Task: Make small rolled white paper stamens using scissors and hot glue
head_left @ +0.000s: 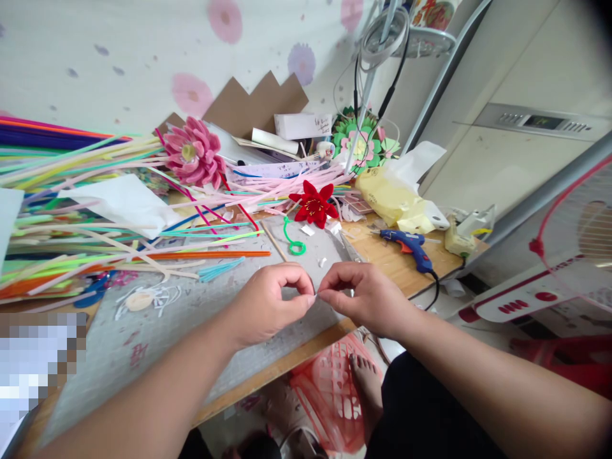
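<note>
My left hand (275, 299) and my right hand (361, 296) meet fingertip to fingertip above the front edge of the grey cutting mat (201, 344). Both are closed in a pinch; whatever lies between the fingertips is too small to make out. Beyond them on the mat is a green pipe cleaner (296, 247) with one end curled into a ring. A red pipe-cleaner flower (314, 204) lies behind it. To the left of the green piece rests a thin wooden stick (275, 242).
Bundles of coloured pipe cleaners (86, 223) cover the left side, with a pink flower (194, 153) behind. A blue glue gun (408, 247) lies at right, its cord hanging off the edge. Below stands a red plastic basket (329, 382); a fan (583, 236) is far right.
</note>
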`<state>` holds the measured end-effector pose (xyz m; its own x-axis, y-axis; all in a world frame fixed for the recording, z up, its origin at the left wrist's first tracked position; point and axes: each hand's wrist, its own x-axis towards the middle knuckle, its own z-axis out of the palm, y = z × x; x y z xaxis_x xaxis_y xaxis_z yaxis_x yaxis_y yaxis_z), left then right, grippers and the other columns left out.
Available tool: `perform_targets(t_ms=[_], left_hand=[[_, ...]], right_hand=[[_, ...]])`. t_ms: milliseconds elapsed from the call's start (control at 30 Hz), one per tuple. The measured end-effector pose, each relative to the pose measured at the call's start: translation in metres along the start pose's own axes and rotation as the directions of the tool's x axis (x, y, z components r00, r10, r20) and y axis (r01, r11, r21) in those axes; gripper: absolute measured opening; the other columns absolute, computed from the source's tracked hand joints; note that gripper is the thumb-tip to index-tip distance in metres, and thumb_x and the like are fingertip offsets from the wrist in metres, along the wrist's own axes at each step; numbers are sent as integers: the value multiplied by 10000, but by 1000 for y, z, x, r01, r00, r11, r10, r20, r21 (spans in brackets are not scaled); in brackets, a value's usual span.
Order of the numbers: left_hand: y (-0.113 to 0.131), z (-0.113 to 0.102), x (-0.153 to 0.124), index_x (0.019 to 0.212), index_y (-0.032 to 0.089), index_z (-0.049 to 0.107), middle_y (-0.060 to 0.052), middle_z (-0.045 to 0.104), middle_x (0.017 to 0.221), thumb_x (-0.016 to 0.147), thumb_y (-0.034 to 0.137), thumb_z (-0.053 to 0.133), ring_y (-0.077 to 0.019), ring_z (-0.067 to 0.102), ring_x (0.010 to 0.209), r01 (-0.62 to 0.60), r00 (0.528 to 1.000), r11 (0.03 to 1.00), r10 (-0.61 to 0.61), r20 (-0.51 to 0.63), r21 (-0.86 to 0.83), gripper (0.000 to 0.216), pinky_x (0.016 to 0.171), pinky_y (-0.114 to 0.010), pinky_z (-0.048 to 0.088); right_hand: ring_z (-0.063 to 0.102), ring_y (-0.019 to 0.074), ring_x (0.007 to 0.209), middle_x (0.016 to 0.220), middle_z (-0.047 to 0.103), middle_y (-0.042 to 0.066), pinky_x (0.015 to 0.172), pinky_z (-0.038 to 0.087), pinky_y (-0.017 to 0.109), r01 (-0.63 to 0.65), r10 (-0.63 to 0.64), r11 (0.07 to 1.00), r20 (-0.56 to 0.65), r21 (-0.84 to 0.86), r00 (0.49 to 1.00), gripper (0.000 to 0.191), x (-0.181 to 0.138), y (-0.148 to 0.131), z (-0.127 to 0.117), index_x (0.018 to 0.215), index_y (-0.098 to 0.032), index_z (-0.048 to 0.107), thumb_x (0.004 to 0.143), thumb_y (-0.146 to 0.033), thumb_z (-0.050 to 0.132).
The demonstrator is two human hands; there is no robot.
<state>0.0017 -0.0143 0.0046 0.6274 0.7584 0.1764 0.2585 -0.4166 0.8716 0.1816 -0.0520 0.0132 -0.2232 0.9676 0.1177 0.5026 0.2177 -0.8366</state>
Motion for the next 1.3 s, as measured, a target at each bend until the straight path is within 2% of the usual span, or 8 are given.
perform_targets(t_ms=[133,300,400,567,733,1033,1167,1300], left_hand=[[-1,0,0,646,170,571,1,600,712,730,164,564,-147,551,712,4,1000,1000,-4,-16,-11,84,703,-282,417],[1,-3,0,653,166,577,2,590,700,738,197,570,-147,540,704,39,999,994,-43,-34,-102,91,688,-278,412],[2,-4,0,648,168,573,3,589,699,734,205,576,-145,537,701,51,998,989,-55,-28,-137,93,685,-274,412],[2,-3,0,652,172,577,6,596,696,737,192,569,-145,543,707,46,999,992,-49,-19,-114,87,698,-274,415],[-2,-3,0,656,177,575,6,603,710,742,192,566,-147,555,720,22,1000,994,-24,-18,-106,88,710,-276,427],[0,-2,1,659,169,584,-3,604,716,737,199,564,-151,555,723,18,1000,996,-19,-9,-82,86,720,-281,424],[1,-1,0,643,170,580,-3,606,706,726,186,566,-151,551,716,24,1000,998,-24,-6,-60,86,721,-284,422],[-1,-1,0,648,174,582,3,607,709,735,181,567,-151,556,721,11,1000,999,-12,-23,-45,88,723,-282,425]], right_hand=[[548,119,630,677,638,12,607,423,242,34,-35,999,-18,-42,999,75,0,0,0,685,-157,663,725,-134,603],[572,132,682,709,646,26,665,445,271,-100,57,942,140,321,989,167,-1,3,-9,779,-146,684,795,-296,612],[555,122,660,685,636,16,651,431,265,-149,93,903,155,403,984,185,-1,5,-10,757,-142,685,751,-327,684],[473,92,582,626,589,-13,563,359,242,-176,127,890,141,420,982,204,0,8,-3,730,-141,677,691,-332,736],[411,80,542,579,542,-32,514,306,233,-187,155,918,117,350,981,156,2,6,-1,722,-142,670,681,-288,706],[391,67,489,545,501,-47,468,306,211,-148,131,954,80,261,988,95,1,-1,2,685,-149,629,696,-241,653],[458,87,531,579,554,-26,509,355,217,-115,110,975,38,191,993,56,0,-3,3,658,-159,612,680,-207,629],[438,81,515,570,540,-29,491,342,216,-114,106,967,44,229,993,73,0,-3,2,671,-157,622,686,-226,638]])
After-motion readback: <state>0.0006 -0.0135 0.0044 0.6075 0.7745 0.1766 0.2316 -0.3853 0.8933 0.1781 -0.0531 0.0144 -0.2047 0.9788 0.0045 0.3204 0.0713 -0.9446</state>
